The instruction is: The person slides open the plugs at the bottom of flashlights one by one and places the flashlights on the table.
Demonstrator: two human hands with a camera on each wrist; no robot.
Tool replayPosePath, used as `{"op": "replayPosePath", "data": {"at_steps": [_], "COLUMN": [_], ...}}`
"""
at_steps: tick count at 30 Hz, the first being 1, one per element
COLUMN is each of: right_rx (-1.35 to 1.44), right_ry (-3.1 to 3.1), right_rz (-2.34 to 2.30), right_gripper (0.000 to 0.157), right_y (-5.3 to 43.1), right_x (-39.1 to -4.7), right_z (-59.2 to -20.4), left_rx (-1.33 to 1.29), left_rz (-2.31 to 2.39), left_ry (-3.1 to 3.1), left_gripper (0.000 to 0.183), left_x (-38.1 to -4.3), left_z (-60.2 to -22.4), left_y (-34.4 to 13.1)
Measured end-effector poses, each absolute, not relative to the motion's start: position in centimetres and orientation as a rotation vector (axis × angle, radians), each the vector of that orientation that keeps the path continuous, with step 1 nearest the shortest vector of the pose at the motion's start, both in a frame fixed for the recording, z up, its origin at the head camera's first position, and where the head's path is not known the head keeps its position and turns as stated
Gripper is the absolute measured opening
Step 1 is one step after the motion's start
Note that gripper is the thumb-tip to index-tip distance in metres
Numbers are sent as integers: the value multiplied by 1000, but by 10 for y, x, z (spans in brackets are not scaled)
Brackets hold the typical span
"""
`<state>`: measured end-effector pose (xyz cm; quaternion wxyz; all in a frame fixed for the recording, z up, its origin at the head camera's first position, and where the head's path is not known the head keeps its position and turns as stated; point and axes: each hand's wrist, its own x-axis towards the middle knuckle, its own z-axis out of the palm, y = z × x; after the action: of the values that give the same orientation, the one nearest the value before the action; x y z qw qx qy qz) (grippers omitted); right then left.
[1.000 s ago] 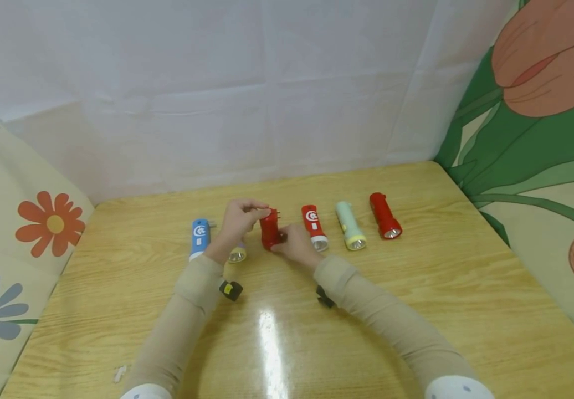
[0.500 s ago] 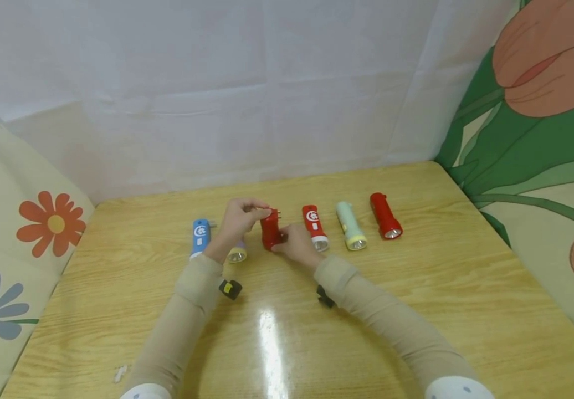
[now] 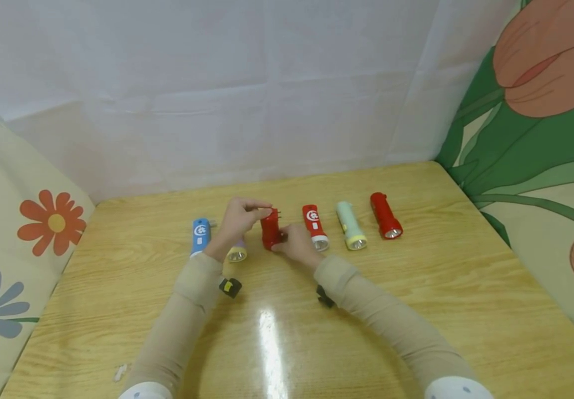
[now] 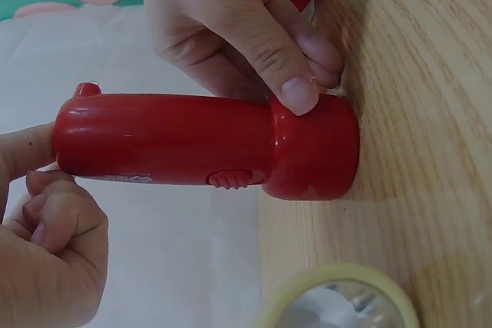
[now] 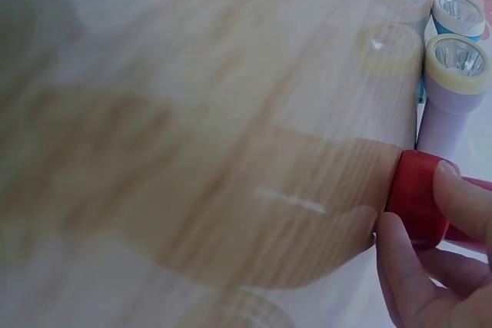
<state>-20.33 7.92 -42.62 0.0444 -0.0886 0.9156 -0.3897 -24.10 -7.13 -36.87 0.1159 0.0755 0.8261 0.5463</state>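
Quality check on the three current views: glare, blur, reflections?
Head: white glare on the table, low centre. Left wrist: red flashlight fairly sharp, with soft highlights. Right wrist: table heavily blurred at left, mirroring the purple flashlight's yellow rim.

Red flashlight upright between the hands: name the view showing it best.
Left wrist: the flashlight appears large and nearly whole, switch visible. The head view shows it small, partly covered by fingers; the right wrist view shows mainly its wide end, gripped by the right hand.
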Motion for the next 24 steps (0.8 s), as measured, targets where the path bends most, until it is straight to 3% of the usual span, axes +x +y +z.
{"op": "replayPosePath", "data": {"at_steps": [24], "right_rx": [-259], "right_ry": [2780], "right_rz": [-1192], "right_gripper": [28], "right_y": [80], "right_x": [-205], "right_z": [-426], "left_rx": [163], "left_rz": [1593], "left_ry": [2396], "left_gripper": [23], "left_x": [-242], "left_z": [-369], "left_y": [-70]}}
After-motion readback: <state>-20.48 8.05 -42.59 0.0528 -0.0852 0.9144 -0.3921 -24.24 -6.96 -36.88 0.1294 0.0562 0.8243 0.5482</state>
